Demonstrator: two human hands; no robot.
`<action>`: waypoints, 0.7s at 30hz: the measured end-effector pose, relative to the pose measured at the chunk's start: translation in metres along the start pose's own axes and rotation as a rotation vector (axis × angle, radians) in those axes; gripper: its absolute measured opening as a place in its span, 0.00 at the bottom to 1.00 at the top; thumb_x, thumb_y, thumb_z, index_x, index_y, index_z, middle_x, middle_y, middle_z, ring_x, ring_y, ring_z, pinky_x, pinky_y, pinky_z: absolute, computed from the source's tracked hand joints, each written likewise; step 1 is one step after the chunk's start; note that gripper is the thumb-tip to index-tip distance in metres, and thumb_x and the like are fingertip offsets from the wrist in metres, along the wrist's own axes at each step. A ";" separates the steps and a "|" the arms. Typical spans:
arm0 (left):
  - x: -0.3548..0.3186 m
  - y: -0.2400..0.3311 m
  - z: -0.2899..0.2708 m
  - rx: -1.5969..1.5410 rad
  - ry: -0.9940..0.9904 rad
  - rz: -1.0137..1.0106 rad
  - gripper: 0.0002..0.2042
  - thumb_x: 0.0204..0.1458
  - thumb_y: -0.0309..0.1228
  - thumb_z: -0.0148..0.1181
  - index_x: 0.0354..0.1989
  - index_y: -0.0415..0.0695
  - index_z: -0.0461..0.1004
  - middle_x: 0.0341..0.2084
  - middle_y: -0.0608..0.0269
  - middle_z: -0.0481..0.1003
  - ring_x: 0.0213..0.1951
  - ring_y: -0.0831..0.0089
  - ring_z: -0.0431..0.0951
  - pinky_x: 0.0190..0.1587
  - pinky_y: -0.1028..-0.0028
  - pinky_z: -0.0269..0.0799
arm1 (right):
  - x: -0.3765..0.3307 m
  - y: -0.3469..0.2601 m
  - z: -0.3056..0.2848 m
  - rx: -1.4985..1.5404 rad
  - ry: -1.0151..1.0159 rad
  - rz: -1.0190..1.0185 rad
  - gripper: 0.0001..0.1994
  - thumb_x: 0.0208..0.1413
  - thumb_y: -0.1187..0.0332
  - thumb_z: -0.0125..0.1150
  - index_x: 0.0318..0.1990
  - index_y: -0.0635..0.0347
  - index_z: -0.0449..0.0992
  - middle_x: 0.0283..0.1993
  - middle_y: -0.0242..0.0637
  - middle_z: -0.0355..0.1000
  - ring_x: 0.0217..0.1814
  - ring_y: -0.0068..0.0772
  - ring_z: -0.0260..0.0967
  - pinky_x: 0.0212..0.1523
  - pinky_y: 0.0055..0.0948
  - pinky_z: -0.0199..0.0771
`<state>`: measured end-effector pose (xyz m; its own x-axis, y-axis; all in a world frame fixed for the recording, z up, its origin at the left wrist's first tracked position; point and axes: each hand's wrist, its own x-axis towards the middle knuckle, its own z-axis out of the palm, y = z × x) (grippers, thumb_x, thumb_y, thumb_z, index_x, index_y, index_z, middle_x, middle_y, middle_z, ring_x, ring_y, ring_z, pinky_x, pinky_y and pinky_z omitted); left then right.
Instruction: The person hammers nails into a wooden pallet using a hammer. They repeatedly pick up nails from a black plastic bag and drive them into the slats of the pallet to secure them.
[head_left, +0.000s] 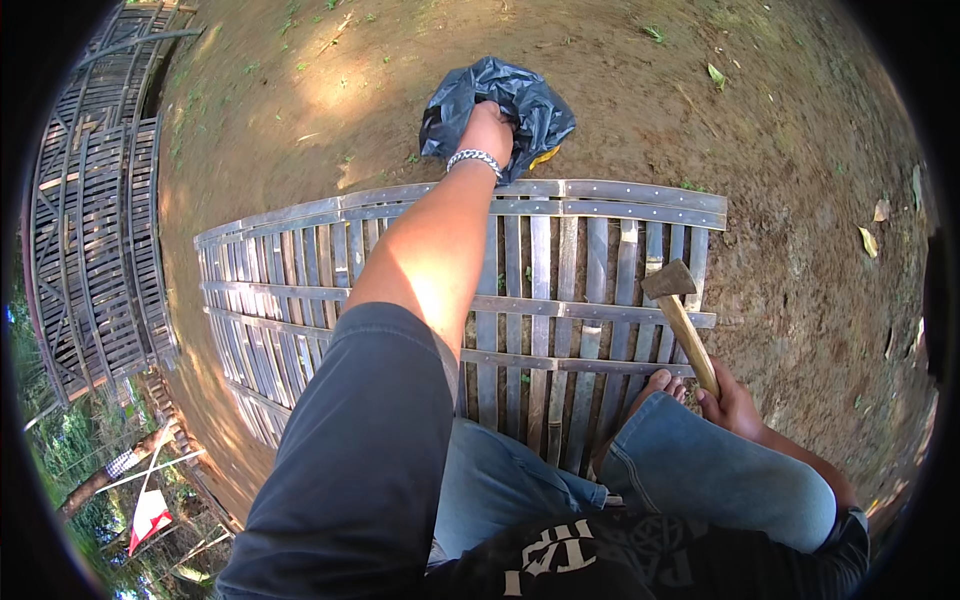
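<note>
Left hand (487, 128) reaches forward past the far edge of the slat panel and is buried in the mouth of a black plastic bag (500, 105); fingers hidden by the plastic, so cannot tell if they grip anything inside. A metal bracelet (474, 158) sits on that wrist. Right hand (728, 405) is low at the right, beside the bent knee, closed around the lower end of a hammer (678, 320).

Head view, only one. The bag lies on bare dirt (780, 140) just beyond the panel's far rail, touching or nearly touching it; something yellow peeks from under its right side, too small to identify. Open dirt all round the bag, far side and right side wide free, only scattered dry leaves.

The bamboo slat panel (560, 270) lies flat under the person's legs, its long axis running left to right, slats running near to far, crossed by four rails. Its right edge ends just past the hammer head; left end runs off toward a stack of similar panels (95, 200) at the left rim.

Hammer handle's long axis runs from the hand up and slightly left, head pointing away from the person, over the panel's right end.

Count: one bag, one hammer, one bracelet, one panel underfoot.
</note>
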<state>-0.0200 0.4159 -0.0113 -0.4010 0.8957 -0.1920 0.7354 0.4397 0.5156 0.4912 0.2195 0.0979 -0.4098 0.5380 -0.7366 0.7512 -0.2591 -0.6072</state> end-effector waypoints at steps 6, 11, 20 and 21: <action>-0.028 0.043 -0.040 0.046 0.070 0.039 0.08 0.55 0.36 0.68 0.38 0.47 0.84 0.36 0.48 0.83 0.41 0.50 0.84 0.45 0.59 0.78 | -0.011 0.016 0.007 -0.003 0.055 -0.056 0.29 0.65 0.68 0.63 0.72 0.55 0.61 0.37 0.51 0.79 0.38 0.48 0.83 0.40 0.42 0.79; -0.036 0.037 -0.062 0.009 0.208 0.201 0.12 0.53 0.32 0.71 0.43 0.41 0.81 0.34 0.53 0.85 0.37 0.56 0.86 0.45 0.63 0.80 | -0.010 0.018 0.010 0.042 0.064 -0.021 0.28 0.66 0.70 0.62 0.71 0.57 0.61 0.37 0.49 0.79 0.36 0.41 0.81 0.39 0.38 0.79; -0.165 0.001 -0.101 -0.606 0.064 0.114 0.06 0.61 0.24 0.65 0.43 0.36 0.78 0.34 0.60 0.84 0.35 0.75 0.85 0.39 0.73 0.82 | -0.011 0.017 0.021 0.142 0.079 -0.043 0.26 0.68 0.73 0.58 0.71 0.57 0.62 0.45 0.46 0.78 0.44 0.28 0.76 0.46 0.33 0.77; -0.188 -0.018 -0.095 -0.774 0.071 0.040 0.06 0.60 0.23 0.66 0.42 0.36 0.78 0.33 0.60 0.83 0.33 0.74 0.85 0.39 0.74 0.82 | -0.011 0.016 0.022 0.118 0.086 -0.065 0.25 0.68 0.73 0.58 0.71 0.57 0.62 0.45 0.45 0.78 0.44 0.28 0.76 0.46 0.33 0.77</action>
<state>-0.0101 0.2337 0.0947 -0.4355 0.8922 -0.1200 0.1703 0.2125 0.9622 0.4960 0.1919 0.0895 -0.4058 0.6224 -0.6693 0.6563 -0.3112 -0.6873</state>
